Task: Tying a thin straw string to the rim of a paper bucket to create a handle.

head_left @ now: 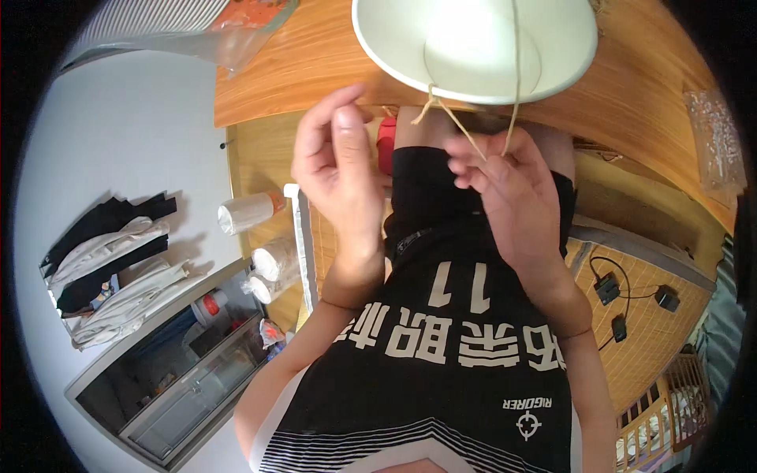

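A pale, wide-mouthed bowl-like container [386, 59] stands at the table's near edge. A thin tan cord [457, 122] has a knotted, loose end by the container's rim. From there it runs down to my right hand [516, 189], whose fingers pinch it. Another length rises from that hand across the container's mouth and out of view at the top. My left hand [339, 158] is raised left of the cord, thumb and forefinger apart, with nothing visible in it. Its other fingers are partly hidden.
The wooden table [307, 63] curves across the top. A clear bag of small pieces [714, 142] lies at its right end, and clear plastic packaging [236, 39] at the upper left. Black cables with adapters [607, 288] rest on a woven mat [639, 339] at right.
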A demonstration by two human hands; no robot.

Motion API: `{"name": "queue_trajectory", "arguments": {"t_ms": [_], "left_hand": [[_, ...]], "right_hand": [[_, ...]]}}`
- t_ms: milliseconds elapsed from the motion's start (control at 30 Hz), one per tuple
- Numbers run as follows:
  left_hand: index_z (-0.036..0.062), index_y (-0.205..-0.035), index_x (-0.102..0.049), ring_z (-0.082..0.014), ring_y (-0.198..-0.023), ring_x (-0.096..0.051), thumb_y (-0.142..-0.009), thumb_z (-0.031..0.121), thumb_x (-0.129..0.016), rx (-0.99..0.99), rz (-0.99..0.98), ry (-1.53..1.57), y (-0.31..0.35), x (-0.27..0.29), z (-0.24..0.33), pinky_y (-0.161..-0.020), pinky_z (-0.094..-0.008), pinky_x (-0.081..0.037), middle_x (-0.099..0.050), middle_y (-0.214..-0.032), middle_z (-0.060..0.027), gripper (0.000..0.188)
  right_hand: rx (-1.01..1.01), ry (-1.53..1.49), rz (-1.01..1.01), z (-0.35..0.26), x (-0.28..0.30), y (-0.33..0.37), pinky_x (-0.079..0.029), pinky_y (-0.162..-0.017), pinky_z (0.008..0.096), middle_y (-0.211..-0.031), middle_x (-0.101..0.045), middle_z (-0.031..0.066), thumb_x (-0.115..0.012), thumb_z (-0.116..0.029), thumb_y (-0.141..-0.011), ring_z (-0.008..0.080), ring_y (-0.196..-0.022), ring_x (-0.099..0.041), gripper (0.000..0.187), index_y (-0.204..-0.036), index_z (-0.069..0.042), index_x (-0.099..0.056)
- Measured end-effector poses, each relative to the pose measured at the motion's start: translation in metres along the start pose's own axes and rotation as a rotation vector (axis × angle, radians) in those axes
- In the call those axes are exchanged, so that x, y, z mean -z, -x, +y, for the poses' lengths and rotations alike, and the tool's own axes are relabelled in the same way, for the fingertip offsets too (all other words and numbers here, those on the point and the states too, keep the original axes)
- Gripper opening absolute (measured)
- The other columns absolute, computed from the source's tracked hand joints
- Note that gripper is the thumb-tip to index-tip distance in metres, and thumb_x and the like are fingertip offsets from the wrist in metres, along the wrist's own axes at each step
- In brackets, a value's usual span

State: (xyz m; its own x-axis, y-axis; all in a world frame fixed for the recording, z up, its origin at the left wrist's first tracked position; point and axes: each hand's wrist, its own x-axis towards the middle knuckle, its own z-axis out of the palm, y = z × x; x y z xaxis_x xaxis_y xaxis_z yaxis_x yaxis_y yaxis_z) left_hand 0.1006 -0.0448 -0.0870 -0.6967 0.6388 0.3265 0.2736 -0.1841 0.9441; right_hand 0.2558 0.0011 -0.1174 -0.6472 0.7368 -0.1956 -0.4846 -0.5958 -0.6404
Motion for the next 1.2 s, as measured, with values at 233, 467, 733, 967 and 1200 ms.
{"name": "queue_trajectory", "arguments": {"t_ms": [233,467,733,967,1200], "left_hand": [[-0.0031,-0.104,-0.063,-0.0050,-0.061,-0.043,-0.096,0.017,-0.053,-0.035,0.135,-0.047,-0.017,0.019,-0.016,-0.054,-0.0194,-0.032,-0.059,-0.084,-0.0067,0.024],[-0.0026,-0.100,-0.064,-0.0116,-0.086,-0.057,-0.095,0.009,-0.055,-0.037,0.064,0.006,-0.005,0.030,-0.018,-0.077,-0.0236,-0.045,-0.062,-0.096,-0.0066,0.015],[-0.0002,-0.093,-0.065,-0.0117,-0.076,-0.055,-0.091,0.002,-0.055,0.032,0.006,-0.080,0.031,0.051,-0.050,-0.066,-0.0231,-0.043,-0.060,-0.084,-0.0034,0.011],[-0.0005,-0.089,-0.066,-0.0143,-0.061,-0.053,-0.090,0.009,-0.061,0.030,-0.077,-0.176,0.101,0.052,-0.133,-0.058,-0.0269,-0.043,-0.061,-0.072,-0.0089,0.012],[0.0022,-0.093,-0.068,-0.0164,-0.062,-0.057,-0.089,0.011,-0.063,0.188,-0.135,-0.230,0.156,0.070,-0.172,-0.060,-0.0252,-0.046,-0.065,-0.080,-0.0087,0.011]], "right_hand": [[0.723,0.840,0.199,-0.062,-0.004,-0.003,-0.041,-0.059,0.0190,-0.079,-0.058,0.0007,-0.064,-0.003,-0.087,0.0061,-0.066,-0.050,0.007,-0.090,-0.001,-0.058],[0.793,1.416,0.534,-0.111,-0.001,-0.019,-0.040,-0.063,0.0214,-0.085,-0.058,-0.0006,-0.067,-0.014,-0.086,0.0068,-0.071,-0.049,0.022,-0.105,-0.006,-0.059],[0.756,2.006,0.374,-0.149,-0.042,-0.055,-0.049,-0.085,0.0408,-0.116,-0.062,0.0193,-0.072,-0.032,-0.080,0.0306,-0.105,-0.061,0.055,-0.124,-0.005,-0.054],[0.158,2.381,0.194,-0.136,-0.089,-0.106,-0.050,-0.086,0.0434,-0.111,-0.064,0.0200,-0.077,-0.037,-0.072,0.0349,-0.103,-0.062,0.058,-0.113,-0.002,-0.055],[0.147,2.426,0.098,-0.156,-0.041,-0.143,-0.050,-0.086,0.0443,-0.113,-0.064,0.0187,-0.077,-0.028,-0.071,0.0323,-0.105,-0.062,0.067,-0.130,-0.010,-0.052]]}}
